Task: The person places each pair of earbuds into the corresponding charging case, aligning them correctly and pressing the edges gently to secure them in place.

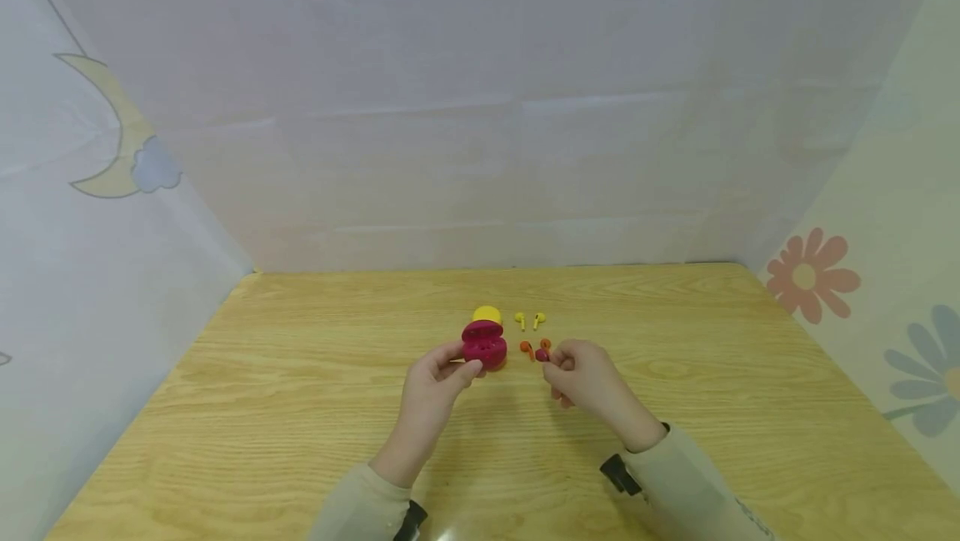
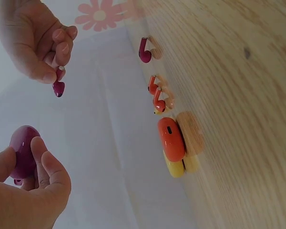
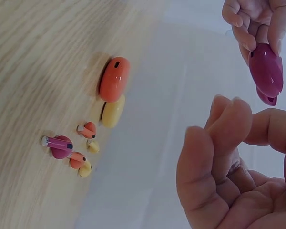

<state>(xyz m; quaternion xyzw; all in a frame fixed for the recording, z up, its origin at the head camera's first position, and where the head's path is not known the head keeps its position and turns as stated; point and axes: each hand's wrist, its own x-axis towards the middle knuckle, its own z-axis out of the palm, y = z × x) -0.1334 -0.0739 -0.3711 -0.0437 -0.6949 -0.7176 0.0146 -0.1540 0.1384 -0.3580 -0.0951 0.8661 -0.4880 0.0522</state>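
Observation:
With its lid open, a magenta earbud case (image 1: 485, 351) is held up by my left hand (image 1: 431, 395), thumb and fingers round it. My right hand (image 1: 592, 378) pinches a magenta earbud (image 2: 58, 88) between thumb and finger, raised off the table in the left wrist view. A second magenta earbud (image 3: 61, 146) lies on the table beside the orange earbuds (image 3: 88, 130). In the right wrist view the fingers hide the pinched earbud. The head view shows magenta (image 1: 542, 355) by the right fingertips; which earbud it is, I cannot tell.
An orange case (image 2: 171, 139) and a yellow case (image 1: 487, 314) rest on the wooden table (image 1: 300, 441), the orange one mostly hidden behind the magenta case in the head view. Two yellow earbuds (image 1: 539, 321) lie right of the yellow case. Patterned cloth surrounds the table's back and sides.

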